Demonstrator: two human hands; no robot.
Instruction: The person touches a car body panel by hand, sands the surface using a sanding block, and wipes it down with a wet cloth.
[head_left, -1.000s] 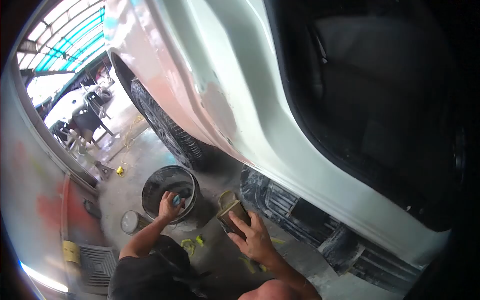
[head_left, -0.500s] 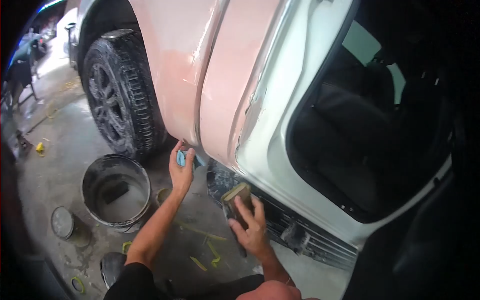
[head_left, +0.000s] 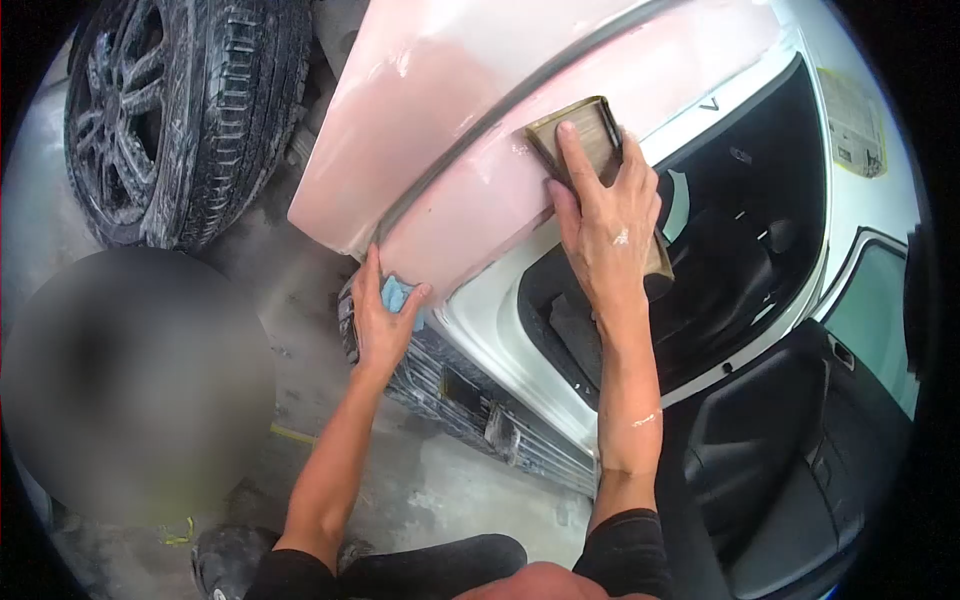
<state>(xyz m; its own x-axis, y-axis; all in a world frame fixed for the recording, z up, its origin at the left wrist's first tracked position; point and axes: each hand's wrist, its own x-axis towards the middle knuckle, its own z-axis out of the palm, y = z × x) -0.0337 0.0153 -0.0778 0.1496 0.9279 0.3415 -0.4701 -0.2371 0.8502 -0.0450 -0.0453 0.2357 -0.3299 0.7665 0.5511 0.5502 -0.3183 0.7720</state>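
1. head view: your right hand (head_left: 612, 225) covers a long block (head_left: 600, 130) at the upper middle of the frame, seemingly resting on the pink panel (head_left: 455, 235); the palm runs along its back, probably to hold it flat.
2. that grip is wrapped around the block, fingers over the top, thumb at its left side.
3. your left hand (head_left: 380, 328), left of centre, pinches a blue cloth (head_left: 396, 296) between thumb and fingers, perhaps to have it handy.
4. its fingertips reach the panel's lower edge, maybe for steadiness; i cannot tell whether they press.
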